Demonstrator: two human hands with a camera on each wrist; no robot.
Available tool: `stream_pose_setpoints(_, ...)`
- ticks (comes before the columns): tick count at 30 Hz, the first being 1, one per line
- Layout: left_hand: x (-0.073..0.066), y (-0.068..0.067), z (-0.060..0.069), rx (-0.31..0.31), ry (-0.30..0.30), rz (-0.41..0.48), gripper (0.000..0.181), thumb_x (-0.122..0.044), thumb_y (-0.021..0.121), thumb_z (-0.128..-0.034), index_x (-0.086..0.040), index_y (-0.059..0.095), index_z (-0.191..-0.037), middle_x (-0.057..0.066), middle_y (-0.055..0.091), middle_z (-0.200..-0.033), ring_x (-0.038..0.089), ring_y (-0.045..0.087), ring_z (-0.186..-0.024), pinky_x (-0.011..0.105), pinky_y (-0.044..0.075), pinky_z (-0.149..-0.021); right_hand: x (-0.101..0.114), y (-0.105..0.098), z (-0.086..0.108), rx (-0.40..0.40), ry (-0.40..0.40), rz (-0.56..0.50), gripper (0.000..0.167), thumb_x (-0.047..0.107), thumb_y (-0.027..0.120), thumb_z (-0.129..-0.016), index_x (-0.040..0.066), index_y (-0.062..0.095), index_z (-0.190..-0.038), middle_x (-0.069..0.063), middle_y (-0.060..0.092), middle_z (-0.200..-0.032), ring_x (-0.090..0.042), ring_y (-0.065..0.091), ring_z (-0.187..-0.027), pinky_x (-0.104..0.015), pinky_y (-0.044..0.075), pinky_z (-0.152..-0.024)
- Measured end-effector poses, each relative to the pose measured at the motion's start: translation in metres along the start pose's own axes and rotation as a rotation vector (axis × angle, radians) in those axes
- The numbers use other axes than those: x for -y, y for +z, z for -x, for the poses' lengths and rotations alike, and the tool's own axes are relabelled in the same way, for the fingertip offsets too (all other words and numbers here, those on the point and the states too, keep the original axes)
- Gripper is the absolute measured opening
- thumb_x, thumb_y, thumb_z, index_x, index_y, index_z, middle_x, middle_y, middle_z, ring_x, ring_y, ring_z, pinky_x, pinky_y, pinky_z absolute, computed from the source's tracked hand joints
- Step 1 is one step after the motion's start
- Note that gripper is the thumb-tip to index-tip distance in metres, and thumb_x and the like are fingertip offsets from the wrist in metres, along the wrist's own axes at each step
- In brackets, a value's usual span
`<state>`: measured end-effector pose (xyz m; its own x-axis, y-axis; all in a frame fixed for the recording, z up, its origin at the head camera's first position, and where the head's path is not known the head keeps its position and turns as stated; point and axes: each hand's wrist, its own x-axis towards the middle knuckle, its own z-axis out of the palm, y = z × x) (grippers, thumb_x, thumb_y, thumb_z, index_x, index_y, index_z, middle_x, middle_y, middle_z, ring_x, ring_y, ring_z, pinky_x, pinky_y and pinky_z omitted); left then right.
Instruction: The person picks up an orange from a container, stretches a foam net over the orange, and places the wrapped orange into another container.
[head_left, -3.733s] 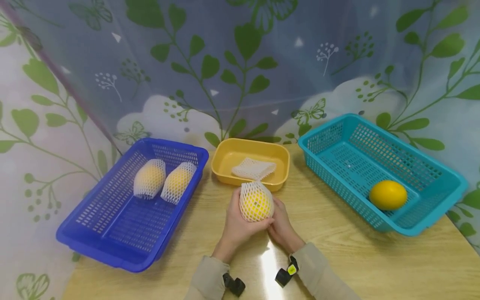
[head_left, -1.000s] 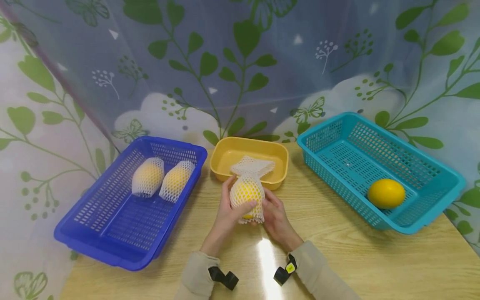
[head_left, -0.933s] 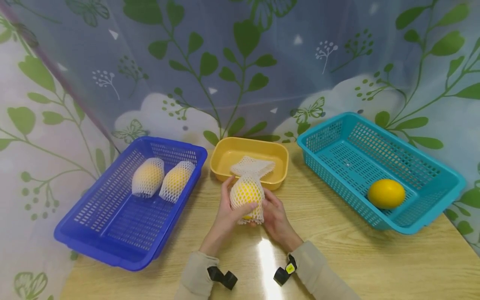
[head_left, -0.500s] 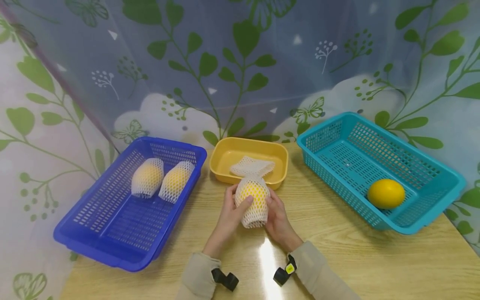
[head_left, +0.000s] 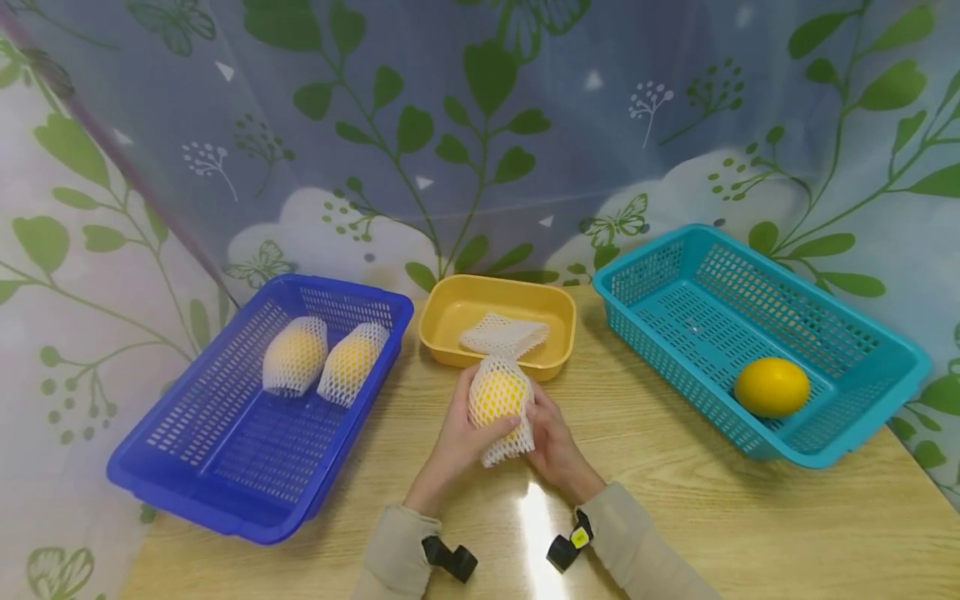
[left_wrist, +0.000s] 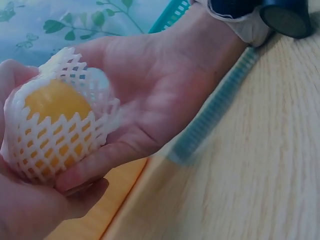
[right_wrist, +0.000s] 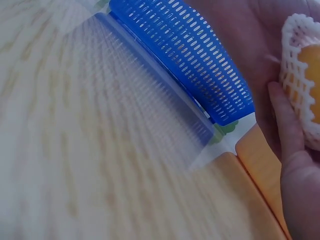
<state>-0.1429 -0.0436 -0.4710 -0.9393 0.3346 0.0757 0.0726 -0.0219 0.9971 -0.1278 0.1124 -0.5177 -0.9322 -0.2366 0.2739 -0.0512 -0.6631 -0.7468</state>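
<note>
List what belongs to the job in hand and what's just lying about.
Likely the job:
Held yellow fruit in white foam netting
Two netted yellow fruits in blue plastic basket
Loose white foam netting in yellow plastic tray
Bare oval yellow fruit in teal plastic basket

Seemingly incidental:
Leaf-printed backdrop
Black wrist cameras

Indoor work corner; type unclear — leafy curtain [head_left: 465,192]; wood-grain table [head_left: 757,525]

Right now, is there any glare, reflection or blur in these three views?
Head view: a white glare streak on the tabletop; right wrist view: duller, the wood grain smeared, the blue basket mirrored softly in the surface; left wrist view: also dull, the grain soft, but the netted fruit fairly crisp.
</note>
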Motion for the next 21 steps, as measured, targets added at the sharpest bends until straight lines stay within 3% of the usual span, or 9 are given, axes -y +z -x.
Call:
stream_pose_setpoints(4,-0.0016,-0.0020,0.0000,-0.003,0.008,0.052,0.082,-0.007,0.077,-0.0774,-0.016,0.034,-0.147,0.011,0.043,-0.143,0.027,0.045,-0.126,0.044,0.035,-0.107,0.0004,0.0002,0.0017,0.031,0.018,-0.039,0.073,0.000,0.038,-0.086,0.011,0.024,-0.156,-0.002,0.044,-0.145,-0.016,0.052,-0.123,-0.031,0.044,-0.103)
stream_pose_setpoints(8,-0.0027,-0.0003,0.0003,-0.022,-0.013,0.070,0.075,-0.015,0.073,-0.0840,-0.009,0.032,-0.147,0.015,0.044,-0.143,0.027,0.046,-0.125,0.039,0.036,-0.107,0.0005,0.0011,0.0021,0.007,0.024,-0.049,0.080,-0.004,0.040,-0.080,0.013,0.024,-0.156,-0.002,0.040,-0.149,-0.017,0.047,-0.128,-0.032,0.040,-0.107)
stream_pose_setpoints(13,-0.0018,0.0030,-0.0006,-0.054,0.003,0.057,0.060,-0.020,0.069,-0.0894,-0.008,0.042,-0.142,0.014,0.052,-0.134,0.022,0.051,-0.117,0.036,0.041,-0.101,0.0007,0.0015,0.0011,-0.003,0.002,-0.037,0.077,-0.005,0.043,-0.077,0.018,0.036,-0.150,-0.004,0.041,-0.146,-0.018,0.049,-0.125,-0.034,0.043,-0.104)
stream_pose_setpoints(21,-0.0011,0.0041,0.0001,-0.056,0.093,0.059,0.063,-0.011,0.074,-0.0824,-0.020,0.048,-0.139,0.008,0.053,-0.133,0.025,0.051,-0.116,0.042,0.041,-0.098,-0.0006,-0.0027,-0.0004,0.084,-0.025,-0.058,0.062,-0.001,0.042,-0.087,0.017,0.041,-0.146,-0.007,0.046,-0.140,-0.018,0.054,-0.117,-0.031,0.049,-0.096)
